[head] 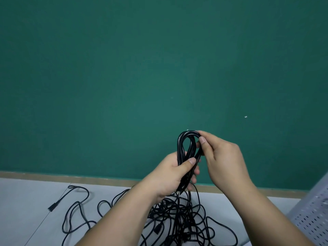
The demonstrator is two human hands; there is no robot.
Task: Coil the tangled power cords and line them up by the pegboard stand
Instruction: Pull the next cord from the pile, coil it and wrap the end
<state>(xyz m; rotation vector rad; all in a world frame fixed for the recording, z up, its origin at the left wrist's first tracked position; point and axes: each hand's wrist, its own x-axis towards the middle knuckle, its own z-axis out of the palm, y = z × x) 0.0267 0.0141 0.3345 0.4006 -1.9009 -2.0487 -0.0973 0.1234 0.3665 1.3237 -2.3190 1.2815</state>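
Power cord coil (180, 148) stands upright between both hands, raised in front of the green wall (124, 68). The left hand (170, 174) grips the gathered loops at their middle, thumb pressed across the front. The right hand (223, 157) pinches the top bend between thumb and fingertips. Strands hang from the left fist straight into the tangled cords (177, 215) heaped on the grey surface (26, 210) below.

To do this step well, I judge the right hand should lay each new loop to the same length as those held, while the left loosens only enough to take it in. Hard pulling would likely tighten knots in the heap, so slack is best shaken free first.

One loose end with its plug (51, 208) lies well apart to the left, where open room shows. A wooden strip (53, 175) bounds the surface at the wall. The pegboard stand (312, 215) sits at the right edge, near the right forearm.
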